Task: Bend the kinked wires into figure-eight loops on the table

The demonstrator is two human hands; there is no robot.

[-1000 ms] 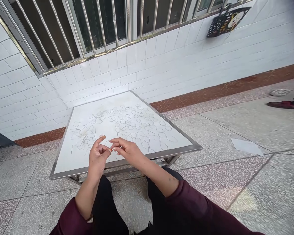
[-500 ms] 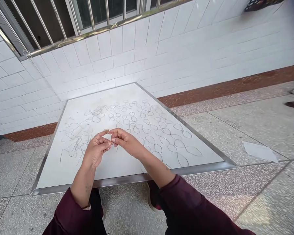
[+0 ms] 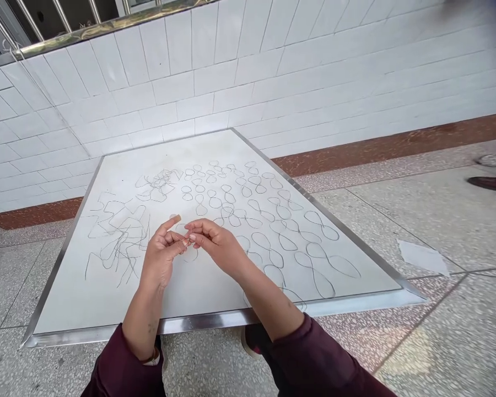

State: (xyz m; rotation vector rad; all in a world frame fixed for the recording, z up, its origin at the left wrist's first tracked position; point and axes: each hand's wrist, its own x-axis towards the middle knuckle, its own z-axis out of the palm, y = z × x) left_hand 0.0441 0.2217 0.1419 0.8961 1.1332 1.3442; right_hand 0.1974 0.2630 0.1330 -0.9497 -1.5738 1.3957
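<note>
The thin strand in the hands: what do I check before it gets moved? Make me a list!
1. Left hand pinching the thin strand: ok.
2. Right hand pinching it too, close beside: ok.
3. Strand's twist: cannot tell, hidden by the hands.
4. Loose strands on the table untangled: not ok, they overlap.
5. Right forearm touching no looped strands: cannot tell.

And no lettering, brand or number can be read here: none on the white tabletop (image 3: 206, 292), none on the tiled wall (image 3: 169, 99), none on the floor paper (image 3: 423, 257); those figure-eight wires (image 3: 313, 268) are bent loops, not printed digits!
</note>
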